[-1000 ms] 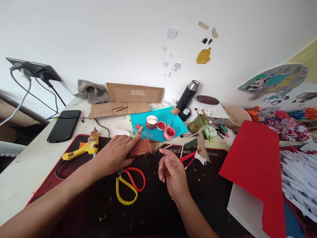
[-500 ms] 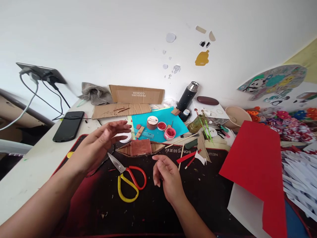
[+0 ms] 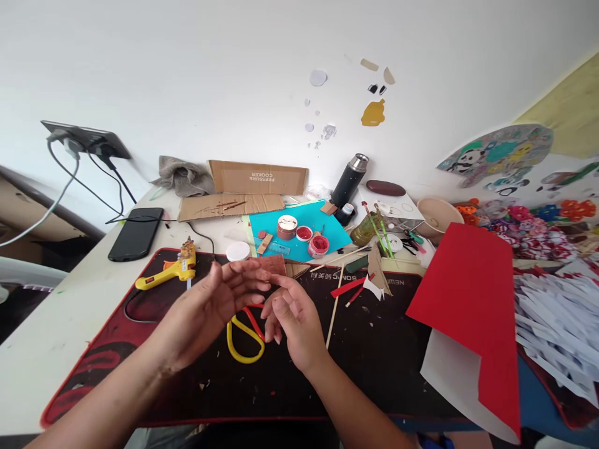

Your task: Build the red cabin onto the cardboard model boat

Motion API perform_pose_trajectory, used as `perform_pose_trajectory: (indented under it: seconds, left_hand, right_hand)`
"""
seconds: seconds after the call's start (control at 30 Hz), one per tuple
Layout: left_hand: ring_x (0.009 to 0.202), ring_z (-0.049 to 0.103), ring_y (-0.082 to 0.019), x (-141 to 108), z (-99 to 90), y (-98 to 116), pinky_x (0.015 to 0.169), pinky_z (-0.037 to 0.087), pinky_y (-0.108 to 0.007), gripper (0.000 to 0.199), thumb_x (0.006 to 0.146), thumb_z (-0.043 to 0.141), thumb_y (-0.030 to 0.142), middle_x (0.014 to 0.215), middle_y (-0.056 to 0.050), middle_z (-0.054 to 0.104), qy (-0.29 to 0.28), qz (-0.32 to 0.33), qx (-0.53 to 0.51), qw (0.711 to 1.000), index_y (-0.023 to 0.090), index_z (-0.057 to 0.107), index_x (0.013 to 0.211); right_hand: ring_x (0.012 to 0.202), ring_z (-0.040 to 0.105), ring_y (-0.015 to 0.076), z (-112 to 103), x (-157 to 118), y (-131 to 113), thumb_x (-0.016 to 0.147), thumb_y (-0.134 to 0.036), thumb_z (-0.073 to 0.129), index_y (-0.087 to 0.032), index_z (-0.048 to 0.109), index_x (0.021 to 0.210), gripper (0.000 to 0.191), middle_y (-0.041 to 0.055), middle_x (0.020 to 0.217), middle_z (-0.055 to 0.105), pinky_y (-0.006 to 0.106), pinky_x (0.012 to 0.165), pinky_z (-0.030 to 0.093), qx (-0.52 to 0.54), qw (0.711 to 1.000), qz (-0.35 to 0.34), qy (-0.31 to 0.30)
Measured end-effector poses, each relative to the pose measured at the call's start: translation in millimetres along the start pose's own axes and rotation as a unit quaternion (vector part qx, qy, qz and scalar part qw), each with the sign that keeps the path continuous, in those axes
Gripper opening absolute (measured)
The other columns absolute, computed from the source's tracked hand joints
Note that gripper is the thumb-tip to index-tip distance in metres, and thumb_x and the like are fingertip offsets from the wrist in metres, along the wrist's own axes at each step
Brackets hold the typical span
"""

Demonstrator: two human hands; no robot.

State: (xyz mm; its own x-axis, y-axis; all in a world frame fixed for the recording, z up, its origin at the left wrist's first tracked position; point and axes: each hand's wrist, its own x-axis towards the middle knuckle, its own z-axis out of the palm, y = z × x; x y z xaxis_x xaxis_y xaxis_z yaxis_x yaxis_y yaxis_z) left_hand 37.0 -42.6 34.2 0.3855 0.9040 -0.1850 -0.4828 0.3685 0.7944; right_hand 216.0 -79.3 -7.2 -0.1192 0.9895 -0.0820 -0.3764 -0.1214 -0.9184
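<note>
My left hand (image 3: 201, 308) hovers over the dark mat with its fingers stretched out and nothing in its palm. Close beside it, my right hand (image 3: 297, 324) has loosely bent, parted fingers and holds nothing; its fingertips come near or touch those of the left. Below and between both hands lie scissors with one yellow and one red handle (image 3: 246, 358), their blades hidden by my left hand. Just behind my fingers is a cardboard boat shape with a reddish-brown painted panel (image 3: 272, 265), partly covered by the hands.
A yellow glue gun (image 3: 171, 273) lies on the mat at left, near a black phone (image 3: 135, 234). Open red paint pots (image 3: 319, 246) stand on blue paper (image 3: 262, 218). A thermos (image 3: 350, 181), thin wooden sticks (image 3: 333, 318) and folded red card (image 3: 463, 284) are to the right.
My left hand has moved right and down, bringing the two hands together over the scissors and boat. The glue gun has come into sight. The view has shifted slightly.
</note>
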Motion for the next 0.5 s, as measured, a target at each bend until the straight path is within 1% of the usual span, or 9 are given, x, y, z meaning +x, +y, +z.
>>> perform_pose_trajectory:
  seconds: [0.07, 0.13, 0.2, 0.23, 0.3, 0.37, 0.5]
  left_hand:
    - [0.122, 0.074, -0.035, -10.7, -0.6, -10.0, 0.101, 0.064, -0.041, 0.054, 0.101, 0.067, 0.066, 0.13, -0.017, 0.081, -0.008, 0.003, 0.036, 0.999, 0.019, 0.084, 0.121]
    - [0.124, 0.074, -0.036, -21.5, -4.0, -14.5, 0.104, 0.062, -0.043, 0.053, 0.101, 0.067, 0.065, 0.135, -0.016, 0.079, -0.027, 0.002, 0.08, 0.996, 0.022, 0.082, 0.127]
    - [0.125, 0.074, -0.035, -30.4, -9.0, -12.2, 0.11, 0.059, -0.044, 0.051, 0.101, 0.068, 0.063, 0.14, -0.014, 0.078, -0.052, -0.013, 0.141, 0.989, 0.025, 0.08, 0.133]
    - [0.126, 0.074, -0.035, -33.8, -11.6, -9.0, 0.112, 0.058, -0.044, 0.05, 0.102, 0.069, 0.061, 0.142, -0.013, 0.077, -0.064, -0.023, 0.172, 0.983, 0.026, 0.079, 0.136]
    - [0.129, 0.073, -0.035, -38.3, -16.0, -0.8, 0.115, 0.056, -0.044, 0.05, 0.103, 0.068, 0.059, 0.145, -0.013, 0.076, -0.085, -0.042, 0.222, 0.971, 0.027, 0.077, 0.14]
    - [0.129, 0.073, -0.036, -40.3, -19.0, 6.8, 0.113, 0.058, -0.045, 0.052, 0.105, 0.065, 0.059, 0.147, -0.014, 0.075, -0.103, -0.052, 0.25, 0.961, 0.027, 0.074, 0.144]
    - [0.127, 0.075, -0.036, -41.0, -22.3, 15.3, 0.11, 0.061, -0.047, 0.046, 0.105, 0.068, 0.053, 0.143, -0.013, 0.077, -0.138, -0.034, 0.306, 0.941, 0.03, 0.076, 0.143]
  right_hand:
    - [0.047, 0.06, 0.0099, 5.9, -1.6, 2.9, 0.09, -0.072, 0.08, -0.021, 0.067, 0.121, 0.061, -0.003, 0.078, 0.067, 0.02, 0.042, 0.038, -0.014, 1.0, -0.001, 0.007]
    - [0.046, 0.057, 0.0098, 8.8, -4.5, 6.5, 0.09, -0.071, 0.079, -0.02, 0.067, 0.105, 0.054, -0.0044, 0.07, 0.064, 0.021, 0.043, 0.04, -0.043, 0.999, 0.003, 0.02]
    - [0.043, 0.053, 0.0096, 8.8, -8.0, 9.0, 0.094, -0.069, 0.075, -0.02, 0.065, 0.092, 0.05, -0.0062, 0.059, 0.059, 0.022, 0.045, 0.042, -0.082, 0.996, 0.006, 0.028]
    - [0.042, 0.052, 0.0098, 8.1, -9.9, 9.8, 0.096, -0.068, 0.073, -0.02, 0.064, 0.089, 0.049, -0.0068, 0.056, 0.057, 0.022, 0.046, 0.043, -0.101, 0.994, 0.009, 0.027]
    - [0.043, 0.053, 0.0107, 6.2, -13.9, 11.1, 0.098, -0.065, 0.072, -0.02, 0.066, 0.088, 0.046, -0.0071, 0.053, 0.055, 0.022, 0.047, 0.045, -0.129, 0.991, 0.012, 0.019]
    - [0.044, 0.055, 0.0111, 4.4, -18.2, 13.4, 0.098, -0.065, 0.072, -0.019, 0.069, 0.092, 0.046, -0.0061, 0.055, 0.058, 0.022, 0.047, 0.046, -0.139, 0.99, 0.02, 0.007]
    - [0.044, 0.059, 0.0114, 2.9, -28.3, 21.9, 0.097, -0.069, 0.071, -0.019, 0.072, 0.094, 0.05, -0.0019, 0.063, 0.068, 0.021, 0.045, 0.042, -0.131, 0.99, 0.043, -0.021]
